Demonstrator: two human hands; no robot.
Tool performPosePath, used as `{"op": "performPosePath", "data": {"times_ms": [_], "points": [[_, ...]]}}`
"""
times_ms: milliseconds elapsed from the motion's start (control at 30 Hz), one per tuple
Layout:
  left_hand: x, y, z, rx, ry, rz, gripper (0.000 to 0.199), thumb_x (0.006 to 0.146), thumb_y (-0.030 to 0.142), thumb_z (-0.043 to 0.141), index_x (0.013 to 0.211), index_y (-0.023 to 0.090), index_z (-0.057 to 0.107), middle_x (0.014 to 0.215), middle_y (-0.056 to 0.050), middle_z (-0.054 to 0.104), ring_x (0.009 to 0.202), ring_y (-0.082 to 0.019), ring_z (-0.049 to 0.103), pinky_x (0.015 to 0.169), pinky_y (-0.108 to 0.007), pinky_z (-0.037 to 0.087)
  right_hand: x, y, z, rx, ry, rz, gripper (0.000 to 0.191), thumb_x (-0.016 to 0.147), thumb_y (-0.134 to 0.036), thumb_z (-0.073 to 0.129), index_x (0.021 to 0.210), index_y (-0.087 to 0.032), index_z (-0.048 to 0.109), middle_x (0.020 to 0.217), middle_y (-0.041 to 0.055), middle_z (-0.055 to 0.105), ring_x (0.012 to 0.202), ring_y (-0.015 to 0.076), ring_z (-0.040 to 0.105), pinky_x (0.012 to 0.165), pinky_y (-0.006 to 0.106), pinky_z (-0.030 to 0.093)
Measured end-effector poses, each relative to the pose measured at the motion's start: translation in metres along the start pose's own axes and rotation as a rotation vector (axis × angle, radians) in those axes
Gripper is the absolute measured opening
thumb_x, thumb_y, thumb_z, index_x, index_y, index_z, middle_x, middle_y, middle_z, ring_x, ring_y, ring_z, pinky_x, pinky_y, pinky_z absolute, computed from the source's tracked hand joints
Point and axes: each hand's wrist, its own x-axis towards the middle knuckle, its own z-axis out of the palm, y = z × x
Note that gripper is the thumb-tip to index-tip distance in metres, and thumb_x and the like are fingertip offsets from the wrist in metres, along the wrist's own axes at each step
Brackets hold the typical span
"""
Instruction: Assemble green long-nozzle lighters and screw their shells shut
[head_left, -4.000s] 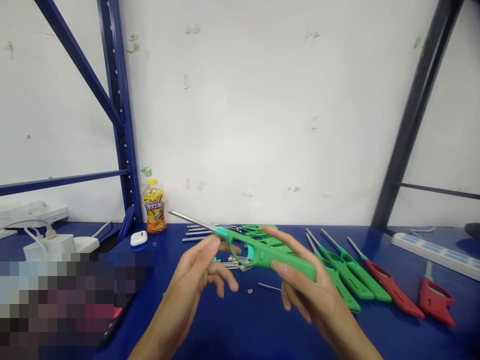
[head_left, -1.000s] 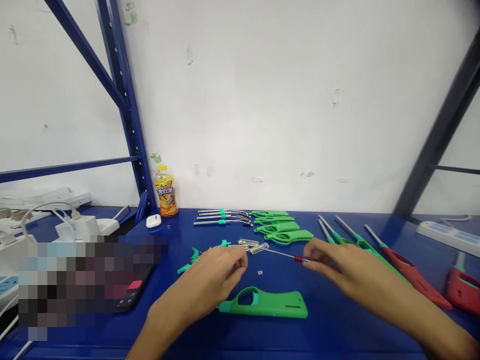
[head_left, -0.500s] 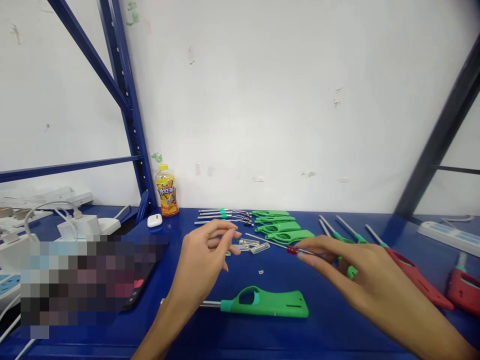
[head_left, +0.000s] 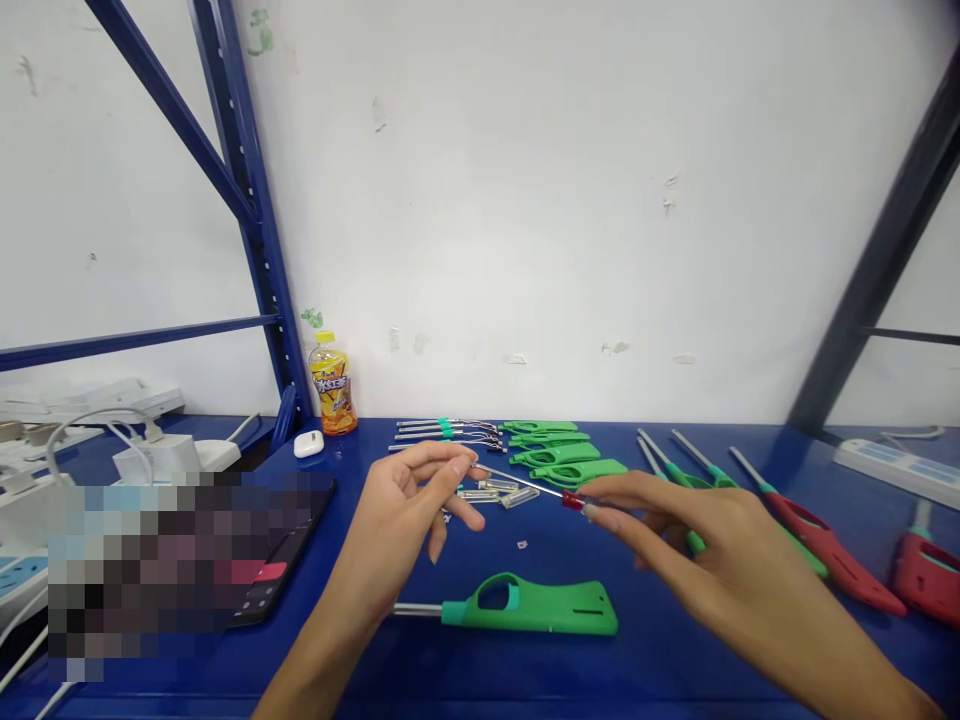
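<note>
My right hand [head_left: 697, 540] grips a thin screwdriver [head_left: 574, 501] by its red and see-through handle, with the metal shaft pointing left. The shaft's tip meets the pinched thumb and forefinger of my left hand [head_left: 409, 515]; whatever tiny thing they hold there is too small to make out. Below both hands lies a green gas lighter [head_left: 547, 608] with a long metal tube, its tube's end hidden behind my left wrist. Just beyond my left fingers are several transparent plastic tanks [head_left: 519, 497]. A small white piece [head_left: 522, 545] rests on the blue tabletop.
Several green lighter shells [head_left: 570, 472] and metal tubes with wires [head_left: 442, 435] lie by the wall. Green and red lighters [head_left: 832, 555] are at right, near a power strip [head_left: 900, 472]. A drink bottle [head_left: 332, 385], white earbud case [head_left: 308, 444] and blurred-out phone [head_left: 289, 560] sit left.
My right hand has moved slightly left, bringing the screwdriver's tip to my left fingertips. My left hand keeps its pinch, with its lower fingers now spread more.
</note>
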Motion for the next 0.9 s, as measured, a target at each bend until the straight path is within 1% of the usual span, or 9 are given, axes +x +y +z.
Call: {"op": "performPosePath", "data": {"times_ms": [67, 167, 300, 433, 500, 633, 767, 900], "points": [[-0.0006, 0.0005, 0.0010, -0.023, -0.001, 0.001, 0.037, 0.087, 0.046, 0.079, 0.099, 0.011, 0.074, 0.094, -0.013, 0.080, 0.050, -0.011, 0.068, 0.032, -0.013, 0.030, -0.0004, -0.0002, 0.0002, 0.001, 0.019, -0.022, 0.036, 0.103, -0.058, 0.054, 0.113, -0.034, 0.080, 0.094, -0.0012, 0.085, 0.059, 0.0196, 0.073, 0.056, 0.033, 0.053], [-0.0016, 0.0003, 0.0018, -0.049, -0.006, 0.001, 0.037, 0.087, 0.046, 0.080, 0.099, 0.011, 0.074, 0.092, -0.011, 0.079, 0.045, -0.007, 0.063, 0.032, -0.012, 0.031, -0.0014, -0.0010, 0.0004, 0.009, 0.052, -0.050, 0.031, 0.104, -0.055, 0.056, 0.112, -0.036, 0.079, 0.097, -0.0047, 0.085, 0.055, 0.0158, 0.071, 0.056, 0.031, 0.053], [-0.0025, -0.0009, 0.0019, -0.069, -0.004, 0.002, 0.038, 0.088, 0.047, 0.080, 0.099, 0.011, 0.074, 0.092, -0.009, 0.078, 0.049, -0.007, 0.065, 0.032, -0.010, 0.032, -0.0019, -0.0014, 0.0004, 0.006, 0.064, -0.064, 0.024, 0.104, -0.050, 0.058, 0.111, -0.039, 0.078, 0.099, -0.0097, 0.084, 0.055, 0.0131, 0.071, 0.058, 0.029, 0.052], [-0.0020, -0.0006, 0.0020, -0.065, 0.001, -0.003, 0.038, 0.089, 0.047, 0.079, 0.100, 0.011, 0.074, 0.091, -0.008, 0.077, 0.045, -0.004, 0.060, 0.033, -0.010, 0.031, -0.0009, -0.0014, 0.0009, 0.005, 0.077, -0.084, 0.021, 0.103, -0.049, 0.060, 0.110, -0.041, 0.079, 0.099, -0.0115, 0.084, 0.059, 0.0131, 0.072, 0.058, 0.028, 0.052], [-0.0019, -0.0002, 0.0026, -0.063, -0.003, -0.009, 0.038, 0.090, 0.047, 0.079, 0.101, 0.011, 0.073, 0.091, -0.008, 0.077, 0.044, -0.003, 0.058, 0.033, -0.010, 0.030, -0.0007, -0.0016, 0.0013, 0.009, 0.079, -0.083, 0.020, 0.103, -0.048, 0.061, 0.110, -0.041, 0.078, 0.099, -0.0117, 0.084, 0.058, 0.0126, 0.071, 0.058, 0.027, 0.052], [-0.0027, -0.0004, 0.0040, -0.060, -0.018, -0.010, 0.037, 0.090, 0.048, 0.078, 0.100, 0.013, 0.074, 0.091, -0.007, 0.076, 0.047, -0.005, 0.062, 0.032, -0.010, 0.027, -0.0015, -0.0022, 0.0018, 0.007, 0.081, -0.081, 0.020, 0.103, -0.049, 0.061, 0.110, -0.042, 0.078, 0.097, -0.0122, 0.084, 0.053, 0.0116, 0.069, 0.056, 0.027, 0.051], [-0.0028, -0.0019, 0.0033, -0.064, -0.031, -0.009, 0.035, 0.091, 0.047, 0.078, 0.100, 0.013, 0.075, 0.092, -0.006, 0.075, 0.048, -0.005, 0.062, 0.032, -0.009, 0.025, -0.0017, -0.0027, 0.0022, 0.006, 0.099, -0.086, 0.019, 0.102, -0.050, 0.062, 0.108, -0.043, 0.078, 0.093, -0.0124, 0.084, 0.050, 0.0120, 0.068, 0.052, 0.028, 0.051], [-0.0024, -0.0024, 0.0016, -0.098, -0.046, -0.013, 0.032, 0.092, 0.045, 0.078, 0.099, 0.014, 0.075, 0.094, -0.005, 0.074, 0.051, -0.005, 0.064, 0.032, -0.009, 0.026, -0.0015, -0.0020, 0.0023, 0.009, 0.133, -0.089, 0.021, 0.102, -0.052, 0.061, 0.106, -0.041, 0.079, 0.095, -0.0112, 0.084, 0.052, 0.0141, 0.071, 0.049, 0.028, 0.050]]}}
